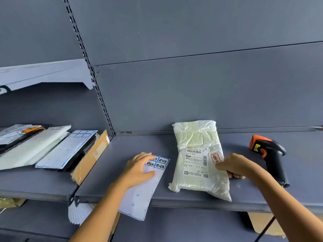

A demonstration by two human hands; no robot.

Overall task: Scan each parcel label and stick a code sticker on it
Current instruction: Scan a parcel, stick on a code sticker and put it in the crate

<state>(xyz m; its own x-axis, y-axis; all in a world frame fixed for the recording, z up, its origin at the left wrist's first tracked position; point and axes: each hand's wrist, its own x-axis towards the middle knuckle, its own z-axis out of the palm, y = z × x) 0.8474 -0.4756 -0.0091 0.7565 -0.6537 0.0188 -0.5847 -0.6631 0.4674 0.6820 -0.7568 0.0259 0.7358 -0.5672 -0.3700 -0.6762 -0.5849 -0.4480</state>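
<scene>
Head view, near first: sticker sheet lies on the grey shelf, its lower end hanging over the front edge. Most of the sheet is bare backing. A few blue-bordered stickers with black handwriting are left at the far end.

Left hand rests flat on the sheet with fingers relaxed and slightly spread, fingertips over the blue stickers. It grips nothing.

Right hand holds the right edge of the white parcel: thumb on top, fingers curled under the edge. Whether the edge is lifted, cannot tell.

The parcel lies on the shelf just right of the sheet, apart from it, with its far end near the back panel. Shipping label faces up on the near half. A red-bordered sticker sits on the label's right side, just beside the thumb.

Barcode scanner, black and orange, lies on the shelf right of the parcel, untouched by either hand.

Far left, on the adjoining shelf: a stack of flat parcels, a second sticker sheet on top, and a cardboard box at the right end.
</scene>
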